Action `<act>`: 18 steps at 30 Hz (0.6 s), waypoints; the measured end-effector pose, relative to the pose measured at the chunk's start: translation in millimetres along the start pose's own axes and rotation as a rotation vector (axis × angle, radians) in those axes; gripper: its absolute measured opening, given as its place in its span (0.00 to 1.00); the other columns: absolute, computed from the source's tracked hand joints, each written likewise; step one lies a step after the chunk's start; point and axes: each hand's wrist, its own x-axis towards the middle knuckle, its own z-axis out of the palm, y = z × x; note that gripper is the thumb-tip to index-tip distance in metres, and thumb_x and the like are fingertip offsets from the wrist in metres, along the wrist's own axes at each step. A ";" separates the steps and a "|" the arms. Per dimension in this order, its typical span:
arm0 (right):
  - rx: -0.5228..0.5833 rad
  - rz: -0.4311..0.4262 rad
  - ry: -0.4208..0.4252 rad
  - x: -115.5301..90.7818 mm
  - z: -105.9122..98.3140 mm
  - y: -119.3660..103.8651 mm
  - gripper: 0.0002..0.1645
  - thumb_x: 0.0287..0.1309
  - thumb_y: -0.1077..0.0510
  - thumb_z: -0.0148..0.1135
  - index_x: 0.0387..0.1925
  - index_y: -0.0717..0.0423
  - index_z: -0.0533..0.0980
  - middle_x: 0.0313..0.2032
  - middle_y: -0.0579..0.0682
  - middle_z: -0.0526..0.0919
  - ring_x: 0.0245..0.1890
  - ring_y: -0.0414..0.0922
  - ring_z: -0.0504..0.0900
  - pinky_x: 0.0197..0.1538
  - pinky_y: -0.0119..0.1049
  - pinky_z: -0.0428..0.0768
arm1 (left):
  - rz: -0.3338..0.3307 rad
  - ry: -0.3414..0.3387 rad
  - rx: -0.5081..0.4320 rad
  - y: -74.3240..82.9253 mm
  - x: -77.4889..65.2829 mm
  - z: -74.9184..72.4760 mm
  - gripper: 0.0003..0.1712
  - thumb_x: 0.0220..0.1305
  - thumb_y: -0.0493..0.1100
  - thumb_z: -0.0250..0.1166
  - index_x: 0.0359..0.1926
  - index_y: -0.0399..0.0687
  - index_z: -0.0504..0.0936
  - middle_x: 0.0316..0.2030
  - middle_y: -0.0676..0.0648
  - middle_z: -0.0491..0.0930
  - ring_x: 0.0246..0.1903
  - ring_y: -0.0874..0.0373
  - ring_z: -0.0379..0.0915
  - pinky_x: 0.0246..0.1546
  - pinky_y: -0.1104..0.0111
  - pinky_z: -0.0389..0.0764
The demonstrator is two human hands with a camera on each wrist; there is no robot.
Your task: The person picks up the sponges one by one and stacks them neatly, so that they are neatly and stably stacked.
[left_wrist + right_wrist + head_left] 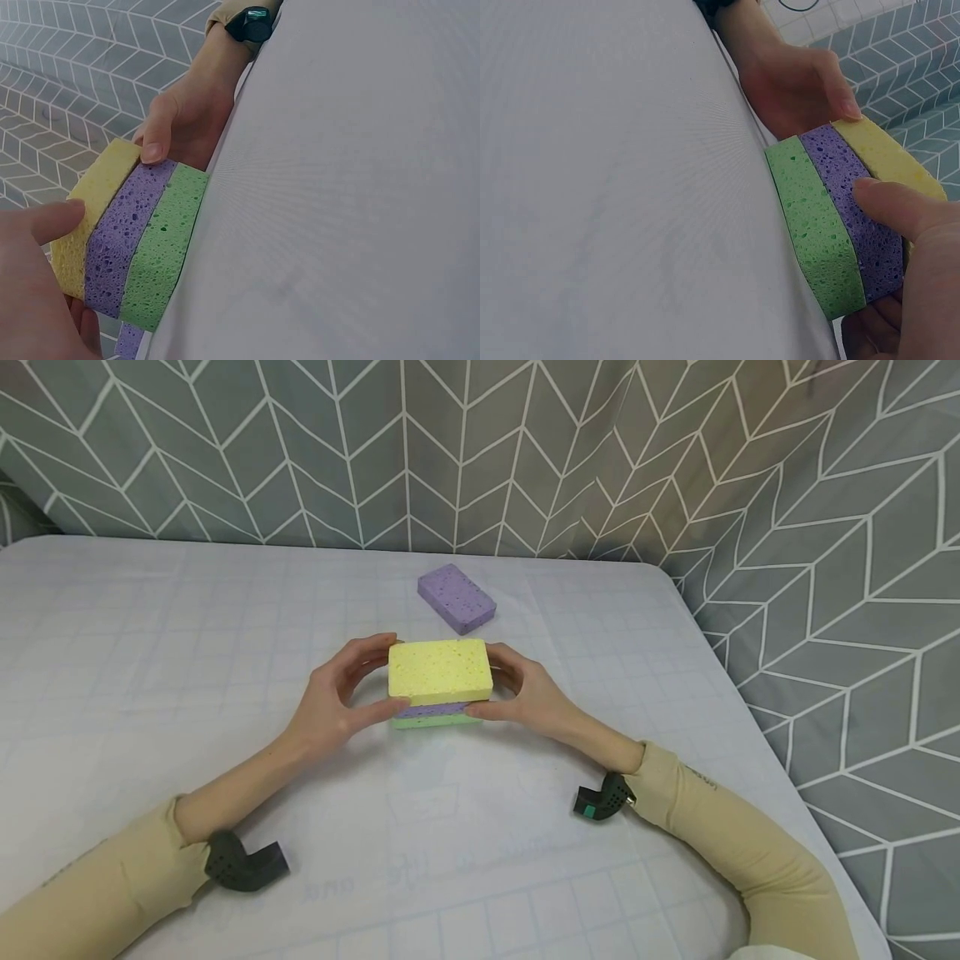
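Note:
Three sponges lie flat in a stack: a yellow sponge (440,670) on top, a purple sponge (126,232) in the middle and a green sponge (816,225) at the bottom, against the table. My left hand (330,702) grips the stack's left end, its thumb on the yellow sponge's near edge. At the right end my right hand (536,693) holds the stack too, thumb pressed on the purple layer. The other fingers of both hands reach behind the stack and are mostly hidden.
A second purple sponge (456,599) lies flat and angled just beyond the stack. The table (187,635) has a white cloth over it. A grey curtain (435,452) with white zigzag lines rises behind the table and along its right side.

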 end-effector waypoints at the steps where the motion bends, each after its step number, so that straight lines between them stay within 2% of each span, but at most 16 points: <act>1: 0.002 -0.003 0.000 -0.1 -0.2 0.2 0.43 0.50 0.66 0.75 0.67 0.56 0.68 0.64 0.50 0.74 0.67 0.43 0.70 0.75 0.36 0.67 | -0.006 0.001 -0.006 0.0 0.2 0.0 0.42 0.51 0.26 0.73 0.68 0.41 0.70 0.65 0.38 0.71 0.63 0.59 0.70 0.71 0.70 0.69; 10: 0.036 -0.052 0.007 0.0 1.1 0.6 0.44 0.48 0.69 0.75 0.67 0.58 0.68 0.64 0.52 0.73 0.68 0.44 0.69 0.75 0.37 0.66 | -0.013 0.005 -0.028 -1.1 0.6 -0.5 0.43 0.50 0.25 0.73 0.68 0.39 0.70 0.65 0.37 0.71 0.62 0.59 0.70 0.71 0.70 0.69; 18: 0.044 -0.150 0.043 -0.4 1.2 1.7 0.47 0.47 0.73 0.74 0.69 0.62 0.65 0.65 0.57 0.72 0.69 0.47 0.68 0.76 0.40 0.65 | -0.010 0.003 -0.028 -2.6 1.1 -0.8 0.43 0.50 0.25 0.74 0.68 0.40 0.70 0.66 0.34 0.70 0.62 0.59 0.70 0.70 0.70 0.69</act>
